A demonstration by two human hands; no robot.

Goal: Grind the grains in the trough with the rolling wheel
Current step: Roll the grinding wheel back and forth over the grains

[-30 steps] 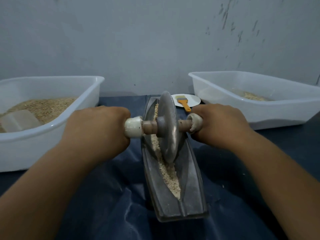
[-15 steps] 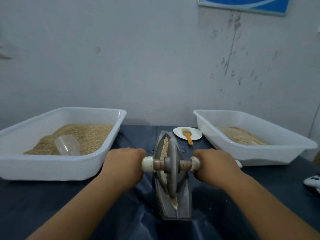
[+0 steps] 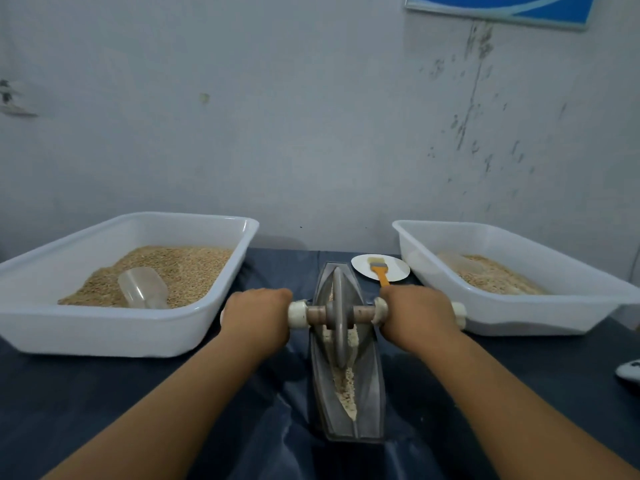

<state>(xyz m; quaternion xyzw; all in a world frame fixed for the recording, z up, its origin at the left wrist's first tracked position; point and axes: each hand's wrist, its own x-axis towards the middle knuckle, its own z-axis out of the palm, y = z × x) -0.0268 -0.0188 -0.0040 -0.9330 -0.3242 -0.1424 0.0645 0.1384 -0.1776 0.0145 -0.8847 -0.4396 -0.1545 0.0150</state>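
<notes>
A grey boat-shaped metal trough [image 3: 370,403] lies lengthwise on the dark blue cloth, with pale crushed grains [image 3: 345,386] along its groove. The grey rolling wheel [image 3: 337,317] stands upright in the trough's far half, on a wooden axle with white end caps. My left hand [image 3: 258,318] grips the axle's left handle. My right hand [image 3: 417,315] grips the right handle. Both sets of fingers are curled round the handles and hide them.
A white tub [image 3: 104,332] of whole grain with a clear scoop [image 3: 143,287] sits at the left. Another white tub [image 3: 540,313] with ground grain sits at the right. A small white plate [image 3: 363,266] behind the trough holds an orange brush [image 3: 381,273]. A white object [image 3: 628,374] lies at the right edge.
The wheel has rolled away from me toward the trough's far end with both hands holding it. The camera has tilted up, showing more wall and both tubs.
</notes>
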